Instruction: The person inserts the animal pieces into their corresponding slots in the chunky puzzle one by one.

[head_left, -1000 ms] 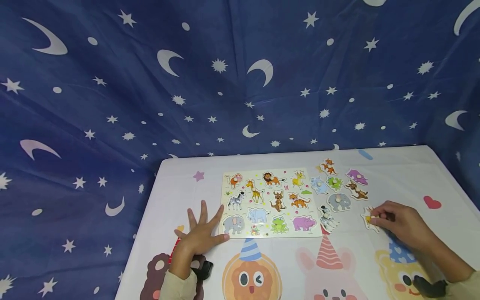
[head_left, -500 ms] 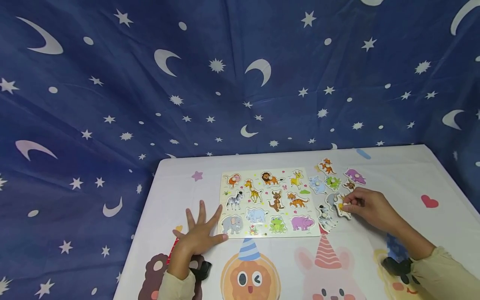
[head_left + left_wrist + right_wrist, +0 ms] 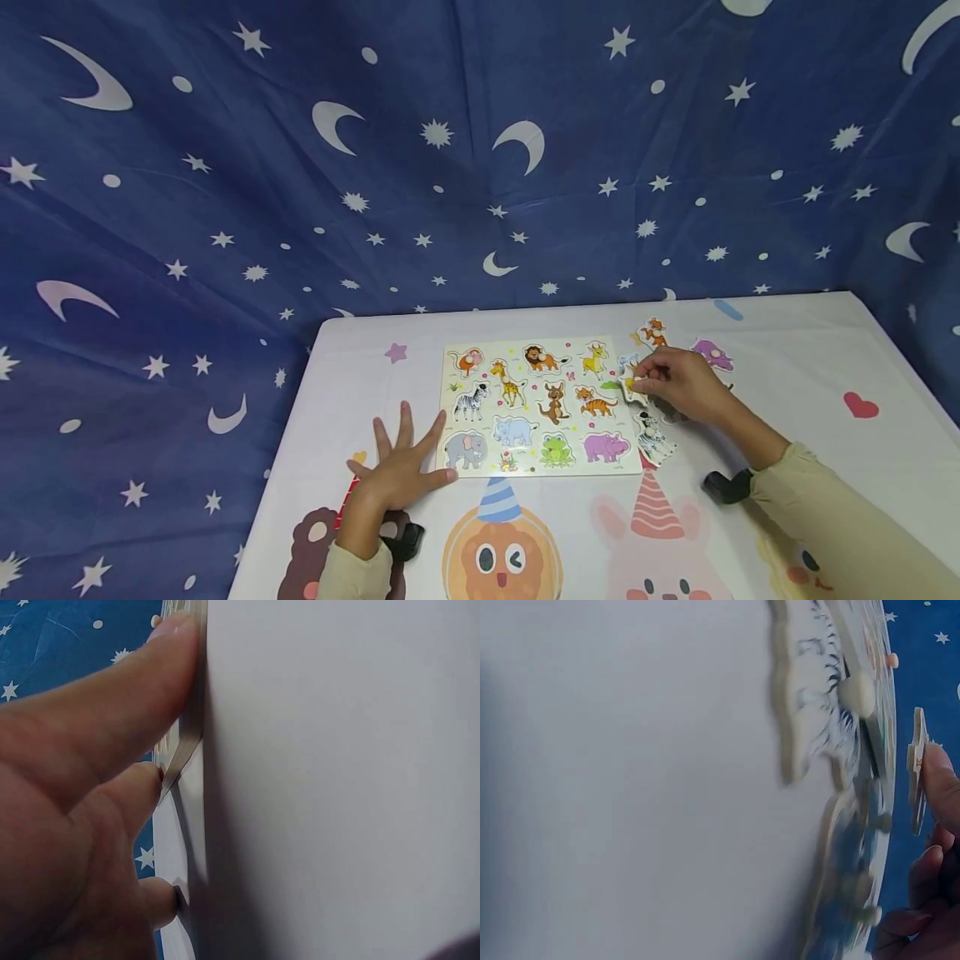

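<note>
My right hand [image 3: 688,385] pinches a yellow antelope puzzle piece [image 3: 632,385] between thumb and fingers, over the right edge of the wooden animal puzzle board [image 3: 495,348]. In the right wrist view the same antelope piece [image 3: 916,772] is seen edge-on, raised off the table. A matching antelope picture [image 3: 594,360] is at the board's upper right. My left hand [image 3: 401,477] lies with fingers spread at the board's left edge, its thumb and index finger against it. In the left wrist view the thumb [image 3: 142,671] presses along the board's side.
Loose pieces lie right of the board: a zebra [image 3: 655,437], a purple hippo [image 3: 712,354] and an orange tiger [image 3: 652,332]. Others are partly hidden under my right hand. Lion [image 3: 542,358] and monkey [image 3: 468,362] pieces sit in the board. A starry blue curtain [image 3: 480,167] hangs behind the table.
My right hand has lifted the antelope piece from the table at the right and carried it left and away from me to the board's edge. My left hand has stayed in place.
</note>
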The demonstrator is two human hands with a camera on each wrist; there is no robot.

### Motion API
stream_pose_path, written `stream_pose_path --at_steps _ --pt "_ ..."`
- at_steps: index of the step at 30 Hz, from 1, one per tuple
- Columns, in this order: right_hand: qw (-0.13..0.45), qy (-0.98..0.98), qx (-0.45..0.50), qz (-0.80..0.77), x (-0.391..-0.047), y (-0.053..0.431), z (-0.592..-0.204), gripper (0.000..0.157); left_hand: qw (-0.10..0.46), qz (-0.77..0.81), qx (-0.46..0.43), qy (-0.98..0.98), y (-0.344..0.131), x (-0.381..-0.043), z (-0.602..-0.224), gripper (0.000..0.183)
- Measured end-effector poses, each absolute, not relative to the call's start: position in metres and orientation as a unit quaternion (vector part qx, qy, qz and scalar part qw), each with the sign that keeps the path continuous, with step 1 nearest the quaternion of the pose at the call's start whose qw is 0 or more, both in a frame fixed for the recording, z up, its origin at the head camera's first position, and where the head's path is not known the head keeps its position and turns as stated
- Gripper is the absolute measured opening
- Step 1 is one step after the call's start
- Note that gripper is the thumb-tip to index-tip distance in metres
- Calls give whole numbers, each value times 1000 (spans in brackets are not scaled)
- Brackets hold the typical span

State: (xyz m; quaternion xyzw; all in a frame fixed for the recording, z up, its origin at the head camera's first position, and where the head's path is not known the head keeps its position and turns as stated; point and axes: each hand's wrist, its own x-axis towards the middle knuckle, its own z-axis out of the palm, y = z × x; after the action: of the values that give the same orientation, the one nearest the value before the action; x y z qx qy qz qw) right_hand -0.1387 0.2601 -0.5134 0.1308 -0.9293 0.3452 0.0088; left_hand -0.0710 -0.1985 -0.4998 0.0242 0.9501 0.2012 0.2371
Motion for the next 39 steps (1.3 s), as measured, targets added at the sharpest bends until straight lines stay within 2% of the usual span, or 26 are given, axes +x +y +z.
stream_pose_path --at_steps 16,39 --pt "4 -929 129 346 -178 222 -516 13 238 199 23 950 -198 -70 -499 91" --pt "-43 -922 63 380 -190 210 -527 17 233 195 27 952 -197 -71 -500 91"
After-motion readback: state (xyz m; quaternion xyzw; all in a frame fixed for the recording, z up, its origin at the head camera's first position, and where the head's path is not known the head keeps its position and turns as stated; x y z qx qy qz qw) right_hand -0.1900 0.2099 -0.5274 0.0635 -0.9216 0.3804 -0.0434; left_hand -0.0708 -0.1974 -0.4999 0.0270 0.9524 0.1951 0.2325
